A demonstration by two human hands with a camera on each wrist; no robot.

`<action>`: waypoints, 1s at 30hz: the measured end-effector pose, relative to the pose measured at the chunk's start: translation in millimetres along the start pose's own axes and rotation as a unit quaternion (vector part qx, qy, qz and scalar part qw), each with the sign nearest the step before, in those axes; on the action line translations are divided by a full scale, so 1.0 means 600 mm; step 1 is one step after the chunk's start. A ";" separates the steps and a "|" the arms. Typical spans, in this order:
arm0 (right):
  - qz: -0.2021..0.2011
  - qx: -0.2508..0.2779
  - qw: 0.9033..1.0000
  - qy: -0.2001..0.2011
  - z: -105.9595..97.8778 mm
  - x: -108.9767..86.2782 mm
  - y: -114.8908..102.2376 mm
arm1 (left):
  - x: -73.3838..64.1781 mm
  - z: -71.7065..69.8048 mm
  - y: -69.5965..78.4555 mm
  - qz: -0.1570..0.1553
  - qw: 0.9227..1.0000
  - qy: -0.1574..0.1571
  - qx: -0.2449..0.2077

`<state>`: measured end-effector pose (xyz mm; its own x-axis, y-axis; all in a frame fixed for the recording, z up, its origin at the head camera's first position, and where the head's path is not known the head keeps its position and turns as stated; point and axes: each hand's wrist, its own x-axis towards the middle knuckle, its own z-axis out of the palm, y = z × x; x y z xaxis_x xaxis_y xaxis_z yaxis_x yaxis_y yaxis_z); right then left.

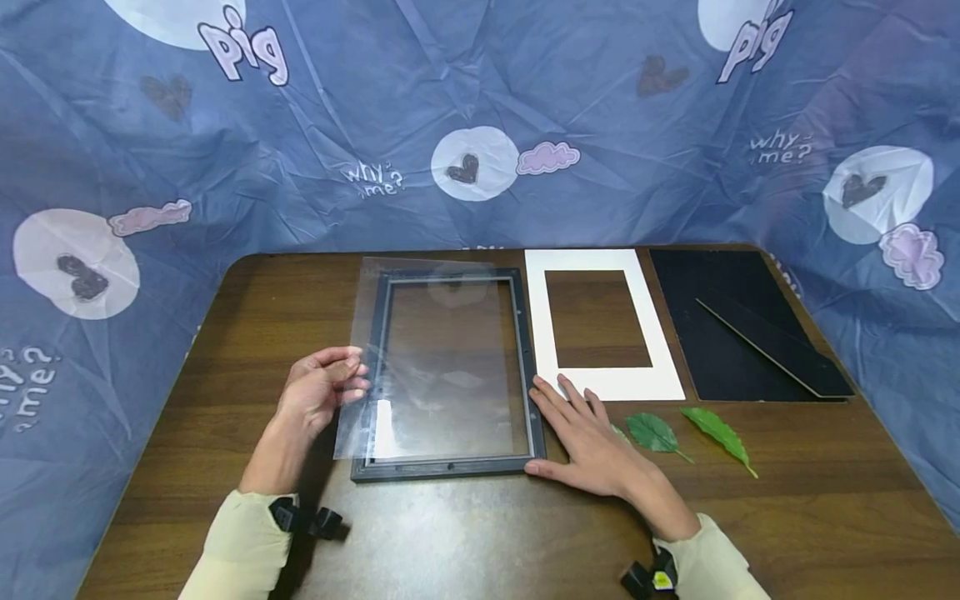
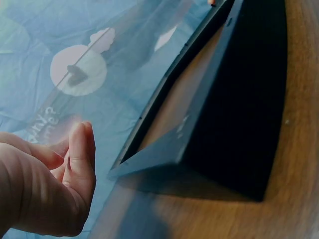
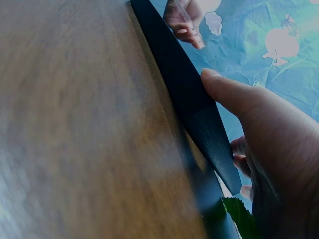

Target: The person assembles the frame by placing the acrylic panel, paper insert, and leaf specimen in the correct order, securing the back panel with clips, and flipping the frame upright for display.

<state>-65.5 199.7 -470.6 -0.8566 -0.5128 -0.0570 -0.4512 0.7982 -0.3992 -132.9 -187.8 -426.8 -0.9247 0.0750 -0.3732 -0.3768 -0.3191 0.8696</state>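
Observation:
In the head view a black picture frame lies on the table with its opening facing up. My left hand pinches the left edge of a clear plastic sheet, which hangs over the frame, shifted toward its left side. In the left wrist view the thumb and fingers meet on the sheet's edge, beside and above the frame. My right hand rests against the frame's lower right corner, fingers spread along its right side. The right wrist view shows the thumb touching the frame's edge.
A white mat board with a rectangular cutout lies right of the frame. Farther right is a black backing board with a raised flap. Green leaves lie beside the right hand. A blue printed cloth hangs behind the table.

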 end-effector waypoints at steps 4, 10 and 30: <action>-0.003 -0.002 1.000 0.002 0.000 0.000 0.000 | 0.005 0.012 -0.008 -0.002 1.000 0.006 0.008; -0.002 -0.001 1.000 0.000 -0.001 0.000 0.000 | 0.009 0.026 -0.017 -0.001 1.000 0.009 0.011; 0.002 -0.002 1.000 -0.004 -0.001 -0.001 0.002 | 0.025 0.028 -0.042 0.047 0.998 -0.022 0.025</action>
<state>-65.9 201.3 -470.7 -0.8569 -0.5113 -0.0660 -0.4481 0.8019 -0.3953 -138.3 -162.7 -449.0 -0.9569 0.0881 -0.2767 -0.2904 -0.2797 0.9151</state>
